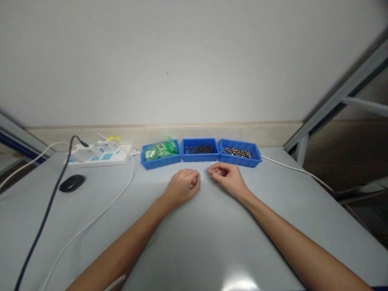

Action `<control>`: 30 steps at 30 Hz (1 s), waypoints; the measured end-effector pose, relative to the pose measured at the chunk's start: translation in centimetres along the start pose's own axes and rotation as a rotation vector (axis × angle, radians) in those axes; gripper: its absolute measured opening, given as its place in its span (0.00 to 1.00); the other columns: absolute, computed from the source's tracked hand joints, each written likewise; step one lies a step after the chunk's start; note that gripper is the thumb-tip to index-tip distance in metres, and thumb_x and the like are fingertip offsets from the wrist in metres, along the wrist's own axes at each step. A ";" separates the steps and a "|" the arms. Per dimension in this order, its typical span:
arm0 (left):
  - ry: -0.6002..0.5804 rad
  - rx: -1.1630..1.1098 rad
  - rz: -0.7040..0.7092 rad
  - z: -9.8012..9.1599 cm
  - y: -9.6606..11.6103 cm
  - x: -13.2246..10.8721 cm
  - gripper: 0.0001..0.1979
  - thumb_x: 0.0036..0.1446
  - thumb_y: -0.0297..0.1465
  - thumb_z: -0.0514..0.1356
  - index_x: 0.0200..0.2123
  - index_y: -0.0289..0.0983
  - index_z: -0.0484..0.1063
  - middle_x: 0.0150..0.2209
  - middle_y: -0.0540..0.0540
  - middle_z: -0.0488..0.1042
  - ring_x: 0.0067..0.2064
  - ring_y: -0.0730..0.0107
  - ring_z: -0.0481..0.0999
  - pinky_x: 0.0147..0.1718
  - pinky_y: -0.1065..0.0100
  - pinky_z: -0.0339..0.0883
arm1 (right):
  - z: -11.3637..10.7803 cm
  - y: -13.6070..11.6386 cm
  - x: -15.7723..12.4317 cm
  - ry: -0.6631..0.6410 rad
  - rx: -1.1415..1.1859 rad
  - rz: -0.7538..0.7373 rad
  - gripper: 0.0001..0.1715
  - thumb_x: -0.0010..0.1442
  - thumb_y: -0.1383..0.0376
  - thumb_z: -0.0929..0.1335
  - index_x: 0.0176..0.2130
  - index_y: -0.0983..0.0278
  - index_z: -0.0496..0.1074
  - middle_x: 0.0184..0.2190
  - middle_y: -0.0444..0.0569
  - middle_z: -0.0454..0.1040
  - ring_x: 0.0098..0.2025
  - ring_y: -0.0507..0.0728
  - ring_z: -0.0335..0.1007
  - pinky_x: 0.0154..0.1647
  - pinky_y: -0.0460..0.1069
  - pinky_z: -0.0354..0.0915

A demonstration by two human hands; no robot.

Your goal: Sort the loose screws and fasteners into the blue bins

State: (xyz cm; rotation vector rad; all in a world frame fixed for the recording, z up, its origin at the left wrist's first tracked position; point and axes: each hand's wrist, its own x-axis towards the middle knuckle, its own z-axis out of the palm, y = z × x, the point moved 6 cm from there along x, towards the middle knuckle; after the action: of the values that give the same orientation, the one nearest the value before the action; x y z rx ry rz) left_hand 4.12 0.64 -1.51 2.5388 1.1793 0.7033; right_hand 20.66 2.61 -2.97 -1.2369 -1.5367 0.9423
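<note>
My left hand (pixel 182 186) rests on the grey table (pixel 194 242) with its fingers curled in; what it holds, if anything, is too small to make out. My right hand (pixel 228 178) lies close beside it, fingers pinched together, a small gap between the two hands. Just beyond them stand three blue bins in a row: the left bin (pixel 160 154) holds green plastic bags, the middle bin (pixel 199 150) holds small dark parts, the right bin (pixel 239 153) holds small shiny metal parts.
A white power strip (pixel 98 154) with plugs lies at the back left, its white and black cables running toward the front edge. A black mouse (pixel 72 183) sits near it. Another white cable (pixel 297 169) trails off right. A metal frame (pixel 339 101) rises at the right.
</note>
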 end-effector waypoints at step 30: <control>0.032 0.048 0.069 -0.1 0.1 -0.1 0.05 0.62 0.26 0.53 0.34 0.37 0.67 0.27 0.51 0.67 0.32 0.69 0.68 0.37 0.68 0.61 | 0.7 0.3 1.1 0.002 0.079 0.014 0.13 0.49 0.59 0.73 0.31 0.67 0.78 0.23 0.48 0.74 0.23 0.52 0.66 0.25 0.48 0.62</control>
State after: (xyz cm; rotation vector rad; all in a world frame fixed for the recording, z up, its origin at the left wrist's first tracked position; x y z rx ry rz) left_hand 4.02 0.53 -1.40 2.6292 1.1364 0.7429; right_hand 19.96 3.78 -3.23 -1.1940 -1.4767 1.0013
